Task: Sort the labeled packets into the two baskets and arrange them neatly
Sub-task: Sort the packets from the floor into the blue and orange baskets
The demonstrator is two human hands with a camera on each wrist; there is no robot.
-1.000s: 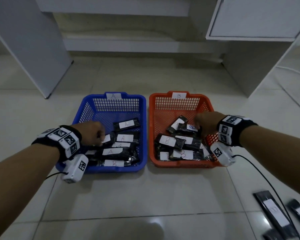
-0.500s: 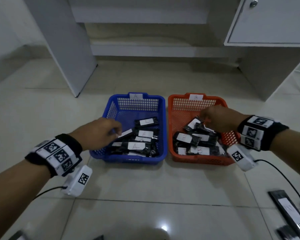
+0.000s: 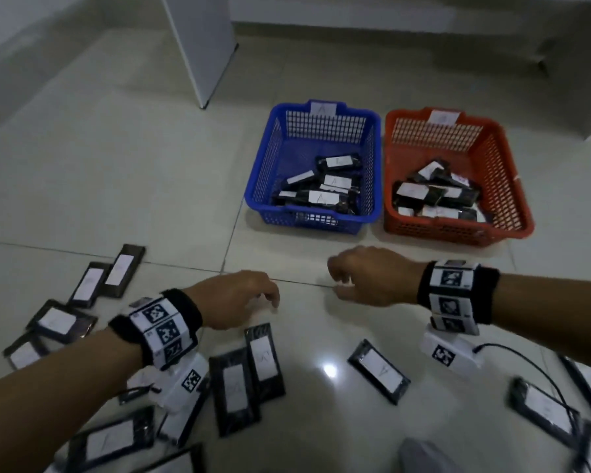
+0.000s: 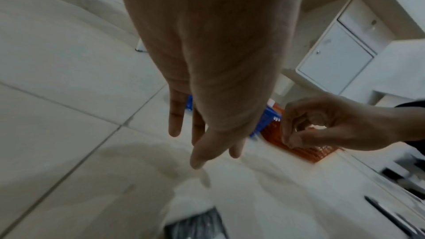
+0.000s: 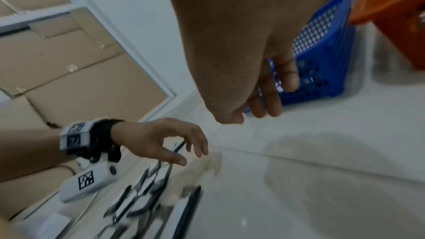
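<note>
A blue basket (image 3: pixel 256 186) tagged A and an orange basket (image 3: pixel 512 186) tagged B stand side by side on the floor, each holding several black packets with white labels. Many more labeled packets lie loose on the tiles near me, such as one (image 3: pixel 264 360) under my left hand and one (image 3: pixel 378 370) below my right. My left hand (image 3: pixel 239 298) hovers empty over the floor, fingers relaxed and pointing down (image 4: pixel 197 144). My right hand (image 3: pixel 359 278) hangs in front of the baskets with loosely curled fingers (image 5: pixel 266 104), holding nothing.
A white desk leg (image 3: pixel 202 46) stands left of the baskets, and a white cabinet (image 4: pixel 335 61) is at the right. Loose packets (image 3: pixel 93 281) spread along the left and bottom of the floor. A black cable (image 3: pixel 526 360) runs from my right wrist.
Both hands have pulled out of the baskets and back toward me, now empty. The view has swung down and left, bringing the loose packets on the floor into sight.
</note>
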